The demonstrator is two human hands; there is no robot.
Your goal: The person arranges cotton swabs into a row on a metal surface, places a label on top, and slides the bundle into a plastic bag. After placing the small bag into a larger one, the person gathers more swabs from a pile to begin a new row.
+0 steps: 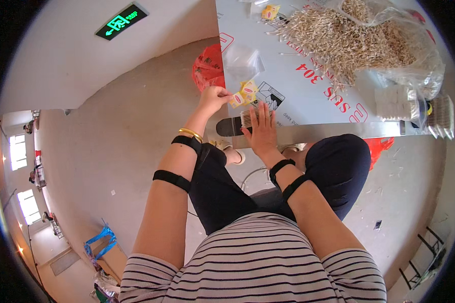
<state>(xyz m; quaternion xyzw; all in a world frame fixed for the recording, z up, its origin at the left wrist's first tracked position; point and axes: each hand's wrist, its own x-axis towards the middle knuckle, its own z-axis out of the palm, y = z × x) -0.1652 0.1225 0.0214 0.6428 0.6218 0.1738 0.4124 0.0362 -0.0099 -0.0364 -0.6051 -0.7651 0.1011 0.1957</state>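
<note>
At the table's near left corner, my left hand [215, 98] pinches a small yellow-and-white card [236, 100] between thumb and fingertips. More yellow cards [248, 90] lie just beyond it. My right hand [262, 132] rests flat with its fingers stretched out, over the right part of a row of cotton swabs [246, 119]. Those swabs lie side by side next to a black round-ended piece [228, 127] at the table edge. Clear plastic bags [243, 61] lie flat beyond the cards. A large heap of loose cotton swabs [354, 40] spreads over the far right of the table.
Packed bags of swabs [397, 103] stand at the table's right end, beside a clear plastic sheet [424, 70]. The metal table [308, 108] has red and black print. A red bag [208, 68] hangs past its left edge. A black metal frame [422, 257] stands on the floor at right.
</note>
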